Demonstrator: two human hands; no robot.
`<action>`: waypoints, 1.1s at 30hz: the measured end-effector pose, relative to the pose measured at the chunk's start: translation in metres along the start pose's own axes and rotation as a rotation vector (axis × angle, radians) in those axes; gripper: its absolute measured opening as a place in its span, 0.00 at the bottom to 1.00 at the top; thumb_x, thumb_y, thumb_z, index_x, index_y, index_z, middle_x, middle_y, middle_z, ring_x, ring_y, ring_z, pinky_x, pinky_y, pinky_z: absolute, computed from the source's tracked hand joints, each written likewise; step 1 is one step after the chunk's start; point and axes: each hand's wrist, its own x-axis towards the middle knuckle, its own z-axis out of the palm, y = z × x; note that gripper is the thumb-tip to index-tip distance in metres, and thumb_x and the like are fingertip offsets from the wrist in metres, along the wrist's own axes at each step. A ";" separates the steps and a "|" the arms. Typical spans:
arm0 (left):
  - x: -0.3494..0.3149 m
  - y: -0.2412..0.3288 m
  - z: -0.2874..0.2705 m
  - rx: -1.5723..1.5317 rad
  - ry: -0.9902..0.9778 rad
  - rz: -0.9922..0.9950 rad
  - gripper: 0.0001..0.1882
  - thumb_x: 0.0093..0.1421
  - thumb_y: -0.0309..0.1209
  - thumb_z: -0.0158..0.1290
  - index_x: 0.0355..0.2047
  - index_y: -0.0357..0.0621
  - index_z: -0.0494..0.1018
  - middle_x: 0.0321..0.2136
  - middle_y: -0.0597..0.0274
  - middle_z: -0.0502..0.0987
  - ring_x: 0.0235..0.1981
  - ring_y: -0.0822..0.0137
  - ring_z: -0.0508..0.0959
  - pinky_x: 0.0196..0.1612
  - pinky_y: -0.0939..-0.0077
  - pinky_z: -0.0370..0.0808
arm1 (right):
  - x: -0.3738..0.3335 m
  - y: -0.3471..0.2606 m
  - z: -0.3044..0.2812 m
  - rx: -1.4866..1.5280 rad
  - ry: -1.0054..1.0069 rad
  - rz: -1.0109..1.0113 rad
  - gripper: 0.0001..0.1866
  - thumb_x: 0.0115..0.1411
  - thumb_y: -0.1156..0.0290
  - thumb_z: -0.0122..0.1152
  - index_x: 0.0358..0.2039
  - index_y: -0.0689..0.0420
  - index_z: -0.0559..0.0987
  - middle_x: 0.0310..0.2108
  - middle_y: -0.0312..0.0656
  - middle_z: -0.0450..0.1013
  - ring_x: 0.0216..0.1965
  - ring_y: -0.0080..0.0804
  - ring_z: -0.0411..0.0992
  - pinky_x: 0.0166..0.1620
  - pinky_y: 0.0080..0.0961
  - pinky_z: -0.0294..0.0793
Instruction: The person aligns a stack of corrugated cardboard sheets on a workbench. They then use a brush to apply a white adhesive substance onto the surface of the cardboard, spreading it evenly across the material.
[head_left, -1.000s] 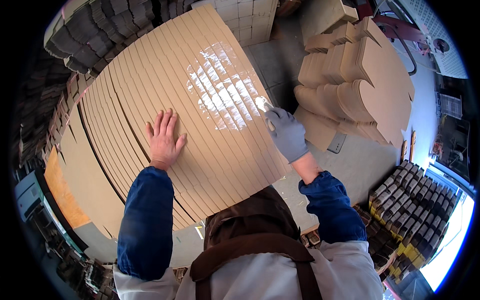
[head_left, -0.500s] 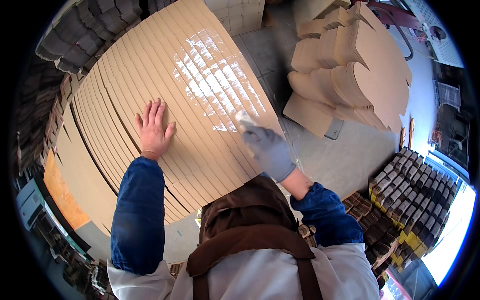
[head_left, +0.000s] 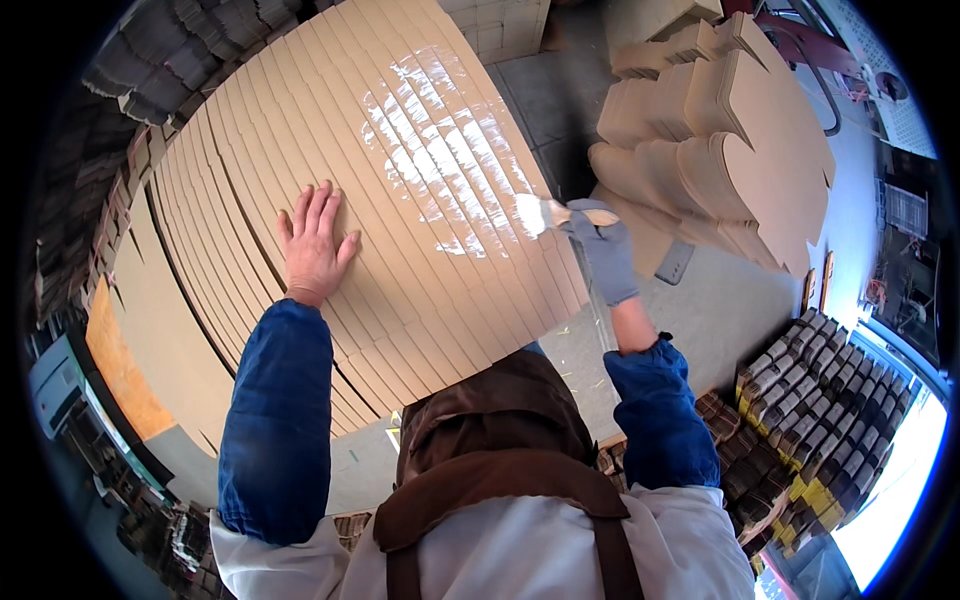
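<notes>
Brush, one, in one gloved hand

Over on my right I see a tall pile of cut tan cardboard pieces, a flat dark slab showing just beside its lower edge, above the grey floor. Lower down, near a bright white opening, I make out rows of dark bundles. Dark grey stacks fill my upper left, and an orange-brown board shows at far left.
</notes>
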 end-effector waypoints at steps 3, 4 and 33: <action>-0.007 0.000 0.001 0.006 -0.025 -0.015 0.36 0.63 0.51 0.51 0.68 0.52 0.59 0.71 0.68 0.55 0.73 0.58 0.50 0.71 0.38 0.45 | -0.008 -0.016 -0.008 -0.334 0.060 -0.138 0.08 0.64 0.73 0.60 0.43 0.57 0.81 0.36 0.40 0.79 0.37 0.33 0.78 0.43 0.26 0.78; -0.007 -0.001 -0.001 0.014 -0.029 -0.030 0.36 0.63 0.51 0.51 0.68 0.52 0.59 0.71 0.68 0.55 0.73 0.58 0.50 0.71 0.38 0.45 | -0.010 -0.034 -0.005 -0.480 0.056 -0.225 0.09 0.63 0.74 0.60 0.43 0.56 0.81 0.37 0.42 0.78 0.37 0.37 0.78 0.43 0.27 0.78; -0.003 0.000 -0.002 -0.031 -0.066 -0.048 0.40 0.59 0.53 0.53 0.68 0.53 0.59 0.71 0.66 0.56 0.73 0.58 0.50 0.70 0.34 0.44 | 0.099 -0.059 0.099 -0.892 -0.228 -0.713 0.13 0.58 0.69 0.60 0.44 0.47 0.78 0.40 0.39 0.76 0.40 0.42 0.78 0.40 0.39 0.79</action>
